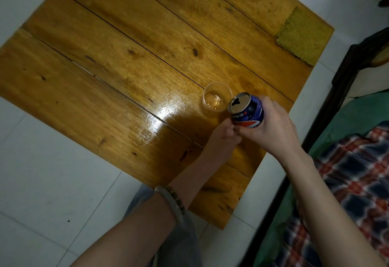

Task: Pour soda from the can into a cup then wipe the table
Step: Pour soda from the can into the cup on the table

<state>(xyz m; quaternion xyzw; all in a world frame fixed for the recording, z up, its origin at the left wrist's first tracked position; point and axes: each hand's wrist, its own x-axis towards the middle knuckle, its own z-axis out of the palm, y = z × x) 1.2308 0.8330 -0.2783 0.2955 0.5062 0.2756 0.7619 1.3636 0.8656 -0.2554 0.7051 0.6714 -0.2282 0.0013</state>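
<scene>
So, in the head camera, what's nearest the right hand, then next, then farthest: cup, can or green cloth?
1. The can, held in the right hand.
2. The cup, just left of the can.
3. The green cloth, at the far right corner.

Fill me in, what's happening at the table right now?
A person's right hand grips an opened blue soda can, tilted beside a clear cup on the wooden table. The left hand is at the can's lower edge; its grip is unclear. No soda stream shows. A yellow-green cloth lies at the far corner.
</scene>
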